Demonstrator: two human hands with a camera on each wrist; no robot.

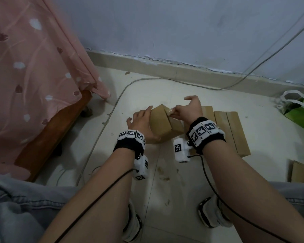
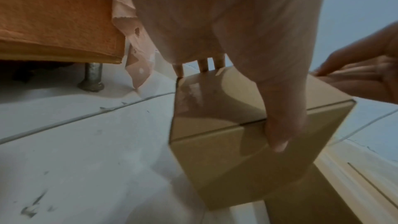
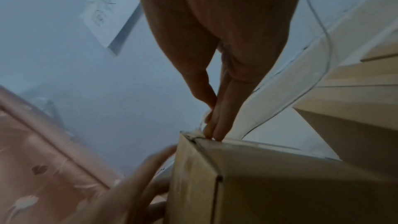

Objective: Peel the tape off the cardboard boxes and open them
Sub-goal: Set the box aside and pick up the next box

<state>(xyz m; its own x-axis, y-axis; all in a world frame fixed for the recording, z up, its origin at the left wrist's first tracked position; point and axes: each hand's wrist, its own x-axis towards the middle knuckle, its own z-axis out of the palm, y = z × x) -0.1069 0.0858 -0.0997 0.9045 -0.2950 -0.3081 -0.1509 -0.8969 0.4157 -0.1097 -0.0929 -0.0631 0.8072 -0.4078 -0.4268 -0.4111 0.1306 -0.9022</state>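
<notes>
Left hand (image 1: 142,122) clamps the side of the small cardboard box (image 1: 162,124), thumb hooked on its near face. The right hand (image 1: 189,109) pinches the clear tape (image 1: 169,111) at the top seam's far end — the peel is just starting, I'd judge. The box sits tilted on the floor (image 1: 165,172), flaps shut, contents unseen. Next up: a steady pull along the seam. Flattened cardboard (image 1: 232,130) lies just beside, a green bag (image 1: 298,109) further right.
</notes>
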